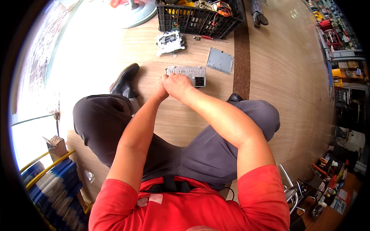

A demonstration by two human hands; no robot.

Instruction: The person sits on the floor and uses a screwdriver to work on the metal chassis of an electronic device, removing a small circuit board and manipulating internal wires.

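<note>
A silver metal car stereo chassis point(194, 71) sits on the floor between my feet, with a square black connector socket point(199, 81) at its near right corner. Both hands meet at its near left corner. My right hand point(178, 83) is closed with curled fingers over the near edge. Pressed close beside it, my left hand point(162, 87) is closed at the left end; its fingertips are mostly hidden. Right of the chassis lies a flat grey metal cover plate point(220, 60). Beyond it to the left is a white-framed disc mechanism point(169, 43).
A black plastic crate point(192, 21) full of tools and wires stands at the far side. A red-handled screwdriver point(208, 37) lies before it. A round fan base point(140, 17) is at far left, a yellow rack point(50, 165) at near left. Cluttered shelves point(345, 57) line the right.
</note>
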